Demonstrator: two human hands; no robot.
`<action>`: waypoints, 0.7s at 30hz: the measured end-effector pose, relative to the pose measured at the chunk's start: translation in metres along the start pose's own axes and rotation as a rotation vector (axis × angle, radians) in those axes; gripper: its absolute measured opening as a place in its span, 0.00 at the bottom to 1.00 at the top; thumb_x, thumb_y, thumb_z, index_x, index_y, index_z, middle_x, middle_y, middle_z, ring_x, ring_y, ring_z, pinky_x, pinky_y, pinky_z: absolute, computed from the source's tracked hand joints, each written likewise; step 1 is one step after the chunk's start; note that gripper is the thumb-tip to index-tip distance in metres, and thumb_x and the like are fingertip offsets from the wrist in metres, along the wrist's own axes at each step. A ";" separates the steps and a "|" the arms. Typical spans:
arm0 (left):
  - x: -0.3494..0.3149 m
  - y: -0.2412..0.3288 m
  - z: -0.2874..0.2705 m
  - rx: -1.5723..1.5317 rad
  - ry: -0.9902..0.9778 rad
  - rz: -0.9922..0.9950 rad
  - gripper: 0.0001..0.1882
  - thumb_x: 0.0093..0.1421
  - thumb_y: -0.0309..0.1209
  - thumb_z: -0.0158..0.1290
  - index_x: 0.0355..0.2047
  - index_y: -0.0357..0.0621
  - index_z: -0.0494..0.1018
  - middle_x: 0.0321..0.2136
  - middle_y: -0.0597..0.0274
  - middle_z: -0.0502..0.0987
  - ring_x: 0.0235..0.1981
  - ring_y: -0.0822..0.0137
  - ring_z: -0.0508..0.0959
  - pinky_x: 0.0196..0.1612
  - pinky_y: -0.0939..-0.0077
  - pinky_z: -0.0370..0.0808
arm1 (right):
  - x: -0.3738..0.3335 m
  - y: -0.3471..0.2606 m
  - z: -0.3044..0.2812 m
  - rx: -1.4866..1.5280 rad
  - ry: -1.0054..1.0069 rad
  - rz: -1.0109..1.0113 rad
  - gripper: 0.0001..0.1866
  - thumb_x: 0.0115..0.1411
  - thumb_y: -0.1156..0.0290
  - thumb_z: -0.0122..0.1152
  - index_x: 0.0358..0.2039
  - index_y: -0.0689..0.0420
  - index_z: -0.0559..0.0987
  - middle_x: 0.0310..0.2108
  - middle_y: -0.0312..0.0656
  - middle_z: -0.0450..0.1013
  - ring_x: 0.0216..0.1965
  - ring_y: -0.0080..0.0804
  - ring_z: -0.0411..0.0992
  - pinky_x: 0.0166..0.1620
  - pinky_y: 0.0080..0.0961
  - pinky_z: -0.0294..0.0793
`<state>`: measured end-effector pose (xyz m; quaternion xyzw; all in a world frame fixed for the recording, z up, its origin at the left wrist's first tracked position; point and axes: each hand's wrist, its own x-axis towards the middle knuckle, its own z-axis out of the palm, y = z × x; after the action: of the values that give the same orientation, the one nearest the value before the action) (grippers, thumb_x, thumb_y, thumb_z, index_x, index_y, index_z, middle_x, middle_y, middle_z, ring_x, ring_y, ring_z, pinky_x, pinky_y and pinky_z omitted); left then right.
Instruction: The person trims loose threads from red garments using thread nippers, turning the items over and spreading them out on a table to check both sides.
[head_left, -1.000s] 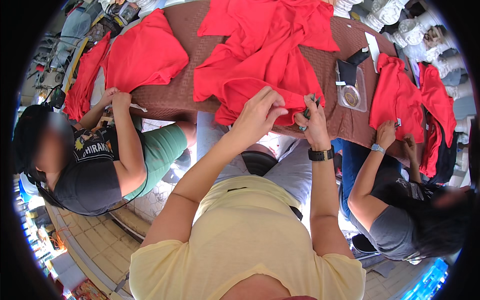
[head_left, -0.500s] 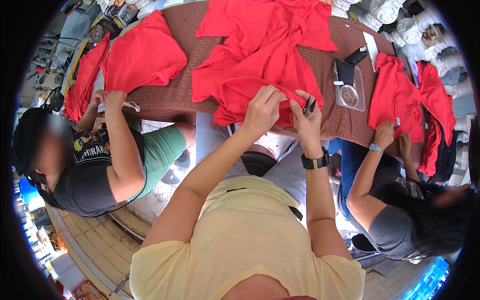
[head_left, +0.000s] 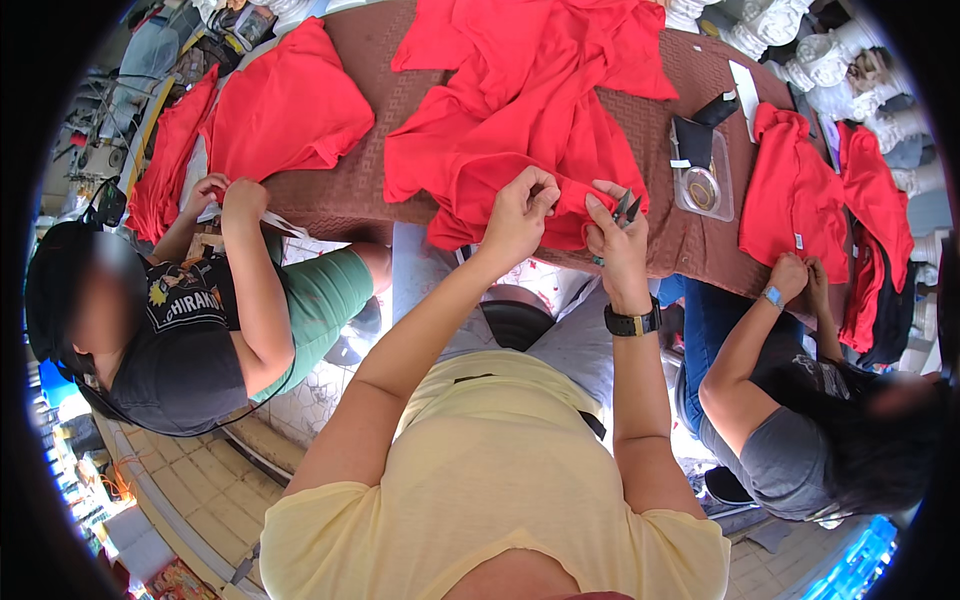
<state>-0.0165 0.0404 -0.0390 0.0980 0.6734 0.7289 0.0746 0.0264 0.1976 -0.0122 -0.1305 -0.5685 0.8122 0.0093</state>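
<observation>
Draping red garment [head_left: 540, 120]: lies crumpled over the middle of the brown table cover [head_left: 340, 205]; runs down to the near edge, bunched at both hands;
Left hand [head_left: 517, 218]: curls at the near end of the garment, mostly closed, with thumb drawn toward bent fingers; cannot tell, at this scale, whether gripping fabric;
Right hand [head_left: 622, 245]: closes round small snips [head_left: 627, 207]; points thumb and forefinger toward the garment's edge; cannot tell whether also pinching cloth;
Snips' position: jut up past the palm, away from the body; show dark blades, slightly parted;
Dark wristwatch [head_left: 633, 320]: sits on the right wrist;
Clear tray [head_left: 728, 190]: rests on the cover, right of the garment; contains a ring-shaped item [head_left: 702, 188]; lies just beside a black object [head_left: 716, 109];
Left co-worker [head_left: 190, 370]: works with both hands raised near a red cloth [head_left: 285, 100];
Right co-worker [head_left: 760, 440]: has both hands near the lower edge of another red top [head_left: 795, 185], close to a white tag [head_left: 799, 241].
</observation>
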 end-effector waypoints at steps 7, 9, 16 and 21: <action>-0.005 0.005 0.001 -0.070 0.059 0.003 0.05 0.70 0.24 0.51 0.34 0.39 0.71 0.27 0.70 0.72 0.30 0.78 0.72 0.36 0.81 0.73 | -0.016 -0.012 0.018 -0.553 0.386 -0.627 0.12 0.72 0.62 0.55 0.42 0.59 0.75 0.26 0.33 0.67 0.26 0.18 0.62 0.30 0.23 0.63; -0.005 0.004 0.000 -0.059 0.060 -0.005 0.05 0.70 0.24 0.51 0.35 0.39 0.71 0.26 0.70 0.72 0.30 0.78 0.72 0.36 0.81 0.73 | -0.038 -0.021 0.021 -0.410 0.193 -0.363 0.17 0.75 0.58 0.48 0.38 0.59 0.76 0.24 0.32 0.65 0.24 0.16 0.60 0.27 0.22 0.60; -0.011 0.022 0.003 -0.155 0.025 -0.167 0.05 0.70 0.25 0.50 0.35 0.39 0.70 0.23 0.69 0.70 0.23 0.80 0.68 0.28 0.82 0.71 | -0.037 0.009 0.034 -0.001 -0.133 0.217 0.25 0.76 0.52 0.36 0.32 0.58 0.71 0.20 0.28 0.58 0.17 0.16 0.52 0.21 0.18 0.50; -0.014 0.021 0.005 -0.220 0.007 -0.184 0.05 0.70 0.25 0.50 0.35 0.39 0.70 0.20 0.70 0.68 0.18 0.82 0.65 0.20 0.82 0.70 | -0.031 0.016 0.034 0.058 -0.151 0.228 0.24 0.77 0.54 0.36 0.28 0.55 0.68 0.17 0.28 0.57 0.15 0.16 0.52 0.20 0.19 0.49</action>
<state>-0.0016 0.0401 -0.0178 0.0245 0.5961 0.7886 0.1488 0.0505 0.1556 -0.0099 -0.1325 -0.5252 0.8317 -0.1220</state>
